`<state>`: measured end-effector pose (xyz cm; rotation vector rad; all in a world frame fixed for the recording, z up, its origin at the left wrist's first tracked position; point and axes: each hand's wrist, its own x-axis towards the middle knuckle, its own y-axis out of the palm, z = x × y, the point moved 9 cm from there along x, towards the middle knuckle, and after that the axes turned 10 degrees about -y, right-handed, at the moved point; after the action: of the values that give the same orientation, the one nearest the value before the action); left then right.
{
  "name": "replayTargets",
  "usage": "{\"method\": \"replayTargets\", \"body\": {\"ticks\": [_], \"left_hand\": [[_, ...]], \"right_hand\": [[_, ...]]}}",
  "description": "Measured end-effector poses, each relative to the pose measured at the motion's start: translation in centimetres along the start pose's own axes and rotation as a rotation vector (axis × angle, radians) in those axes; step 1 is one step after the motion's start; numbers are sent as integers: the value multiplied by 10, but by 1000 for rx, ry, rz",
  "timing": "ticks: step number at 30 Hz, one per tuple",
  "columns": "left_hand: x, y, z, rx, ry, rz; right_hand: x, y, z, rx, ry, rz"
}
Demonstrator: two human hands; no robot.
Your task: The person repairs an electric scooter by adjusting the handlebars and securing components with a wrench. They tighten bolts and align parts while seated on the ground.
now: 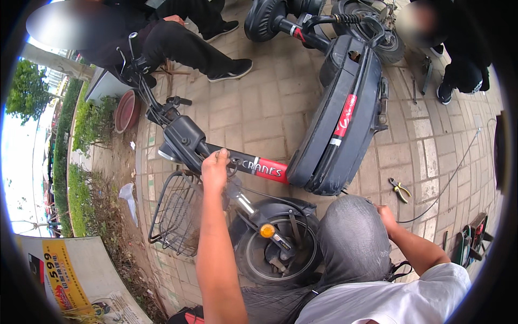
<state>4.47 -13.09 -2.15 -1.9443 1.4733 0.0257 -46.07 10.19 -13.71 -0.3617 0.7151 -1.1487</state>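
An electric bike (329,146) with a black body and red-and-black frame lies on its side before me. My left hand (215,164) is closed against the frame, just behind the steering column; what its fingers grip is hidden. A thin cable curves from near that hand toward the front wheel (278,251). Beside my grey-trousered knee (356,237), my right hand (384,218) is closed, partly covered by the knee. A long black cable (445,189) runs from it across the paving to the upper right. Below my left hand is the wire basket (178,216).
Yellow-handled pliers (399,190) lie on the paving near my right hand. A toolbox (475,237) stands at the right edge. One person sits at upper left, another is at upper right. A reddish basin (127,112) and a printed board (81,275) are on the left.
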Motion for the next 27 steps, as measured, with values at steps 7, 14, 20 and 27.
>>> {"method": "replayTargets", "body": {"ticks": [7,14,20,27], "left_hand": [[-9,-5,9,-188,42,-26],[-7,-4,26,-132,41,-27],[-9,-3,21,-132,4,-19],[-19,14,-22,169,153,-51]], "right_hand": [[16,-20,14,-152,25,9],[15,1,-14,-40,51,83],[26,0,-23,111,68,101],[35,27,-69,-29,78,195]]}}
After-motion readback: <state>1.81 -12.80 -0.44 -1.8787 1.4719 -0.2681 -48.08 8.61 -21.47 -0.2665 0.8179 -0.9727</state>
